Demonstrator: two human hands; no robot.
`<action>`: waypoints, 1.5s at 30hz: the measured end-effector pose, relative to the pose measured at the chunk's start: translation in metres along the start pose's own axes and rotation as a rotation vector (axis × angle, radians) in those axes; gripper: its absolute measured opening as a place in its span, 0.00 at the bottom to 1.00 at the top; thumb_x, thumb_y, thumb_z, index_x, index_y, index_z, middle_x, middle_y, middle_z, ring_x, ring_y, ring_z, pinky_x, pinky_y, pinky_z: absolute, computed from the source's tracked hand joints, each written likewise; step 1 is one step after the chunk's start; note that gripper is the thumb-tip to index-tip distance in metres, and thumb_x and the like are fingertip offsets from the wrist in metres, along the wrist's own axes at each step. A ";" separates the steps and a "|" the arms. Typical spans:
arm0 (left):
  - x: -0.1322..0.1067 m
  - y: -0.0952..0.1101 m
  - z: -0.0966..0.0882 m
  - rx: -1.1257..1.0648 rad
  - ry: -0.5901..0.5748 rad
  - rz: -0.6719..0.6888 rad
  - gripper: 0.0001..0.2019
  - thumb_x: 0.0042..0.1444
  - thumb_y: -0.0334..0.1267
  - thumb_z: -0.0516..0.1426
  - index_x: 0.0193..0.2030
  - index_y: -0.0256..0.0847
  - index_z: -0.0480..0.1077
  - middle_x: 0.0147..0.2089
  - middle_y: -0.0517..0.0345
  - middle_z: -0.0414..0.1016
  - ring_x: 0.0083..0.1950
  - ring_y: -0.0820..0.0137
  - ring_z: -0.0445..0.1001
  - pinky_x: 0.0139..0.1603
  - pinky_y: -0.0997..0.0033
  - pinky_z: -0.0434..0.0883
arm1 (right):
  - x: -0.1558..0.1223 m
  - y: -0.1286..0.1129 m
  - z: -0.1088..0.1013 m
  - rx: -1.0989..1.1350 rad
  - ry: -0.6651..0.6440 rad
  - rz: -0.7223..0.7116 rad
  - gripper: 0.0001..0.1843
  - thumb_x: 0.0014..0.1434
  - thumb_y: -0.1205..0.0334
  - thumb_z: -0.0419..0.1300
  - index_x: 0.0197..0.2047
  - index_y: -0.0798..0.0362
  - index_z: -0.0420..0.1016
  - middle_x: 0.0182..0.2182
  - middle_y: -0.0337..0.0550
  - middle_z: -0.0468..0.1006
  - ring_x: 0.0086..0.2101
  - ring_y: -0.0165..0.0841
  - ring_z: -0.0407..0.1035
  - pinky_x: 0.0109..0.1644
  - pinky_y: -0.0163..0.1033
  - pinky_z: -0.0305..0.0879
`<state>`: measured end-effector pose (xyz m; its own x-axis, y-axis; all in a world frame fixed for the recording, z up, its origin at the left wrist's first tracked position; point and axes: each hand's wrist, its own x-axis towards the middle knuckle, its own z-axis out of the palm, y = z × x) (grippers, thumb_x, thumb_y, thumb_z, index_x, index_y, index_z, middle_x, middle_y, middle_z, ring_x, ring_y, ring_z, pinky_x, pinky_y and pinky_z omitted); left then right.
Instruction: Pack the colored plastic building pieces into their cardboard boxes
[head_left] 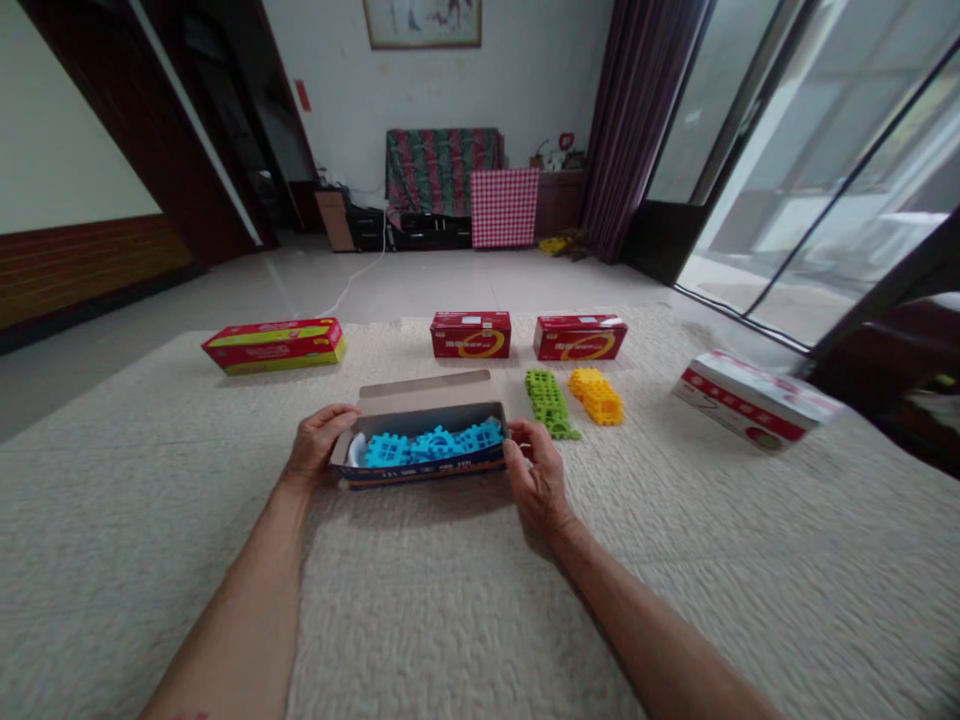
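Observation:
A long dark blue cardboard box [431, 476] sits in front of me with its lid flap folded back on the far side. Inside lie several light blue plastic building blocks [435, 443], with a bit of white material at the left end. My left hand [319, 445] grips the box's left end, thumb and fingers at its edge. On the right end, my right hand [538, 475] holds the box the same way. Just beyond my right hand rest green building blocks [548, 402] in a row, and beside them yellow building blocks [597, 396].
Along the far edge of the quilted cover [420, 620] stand a red and yellow-green box [274, 346] and two red boxes, one central [471, 335], the other [580, 338] right of it. A white and red box [757, 398] lies tilted at the right.

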<state>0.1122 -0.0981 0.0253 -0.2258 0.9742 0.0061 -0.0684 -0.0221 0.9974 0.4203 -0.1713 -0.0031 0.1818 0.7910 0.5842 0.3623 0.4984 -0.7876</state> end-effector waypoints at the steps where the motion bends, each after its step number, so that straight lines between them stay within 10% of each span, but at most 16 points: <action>1: -0.001 0.000 0.001 -0.004 -0.008 -0.002 0.19 0.32 0.45 0.69 0.32 0.38 0.76 0.22 0.63 0.76 0.20 0.73 0.69 0.20 0.76 0.64 | 0.000 0.001 -0.001 0.003 0.005 0.001 0.07 0.64 0.60 0.53 0.44 0.50 0.69 0.37 0.42 0.71 0.37 0.33 0.68 0.40 0.40 0.68; 18: -0.005 0.003 0.012 -0.033 -0.091 -0.025 0.16 0.33 0.43 0.69 0.30 0.38 0.76 0.21 0.63 0.75 0.19 0.74 0.68 0.20 0.76 0.62 | 0.008 0.003 -0.004 -0.009 0.098 0.038 0.08 0.64 0.56 0.52 0.37 0.50 0.66 0.29 0.37 0.68 0.31 0.32 0.64 0.37 0.39 0.63; 29: 0.002 0.004 0.009 -0.103 -0.107 0.040 0.33 0.41 0.41 0.66 0.58 0.37 0.70 0.30 0.60 0.80 0.27 0.70 0.75 0.28 0.74 0.69 | 0.014 0.009 0.000 -0.056 0.312 0.186 0.17 0.63 0.48 0.49 0.45 0.53 0.68 0.40 0.47 0.73 0.40 0.38 0.68 0.47 0.47 0.65; 42: -0.001 0.018 -0.013 -0.246 -0.061 0.065 0.25 0.44 0.41 0.62 0.50 0.33 0.70 0.28 0.56 0.79 0.24 0.72 0.73 0.23 0.76 0.65 | 0.016 -0.007 -0.006 0.026 0.159 -0.220 0.20 0.63 0.59 0.53 0.58 0.49 0.63 0.56 0.52 0.67 0.52 0.41 0.67 0.54 0.52 0.64; 45: -0.002 0.017 -0.013 -0.277 -0.148 0.072 0.24 0.42 0.36 0.63 0.49 0.35 0.71 0.31 0.56 0.79 0.27 0.72 0.74 0.26 0.76 0.67 | 0.016 -0.009 -0.004 0.050 0.106 -0.175 0.16 0.65 0.61 0.51 0.55 0.49 0.66 0.46 0.47 0.73 0.44 0.38 0.71 0.51 0.51 0.67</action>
<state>0.0984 -0.1035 0.0413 -0.0978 0.9895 0.1069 -0.3236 -0.1332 0.9368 0.4240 -0.1642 0.0144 0.2162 0.6505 0.7281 0.3512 0.6439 -0.6797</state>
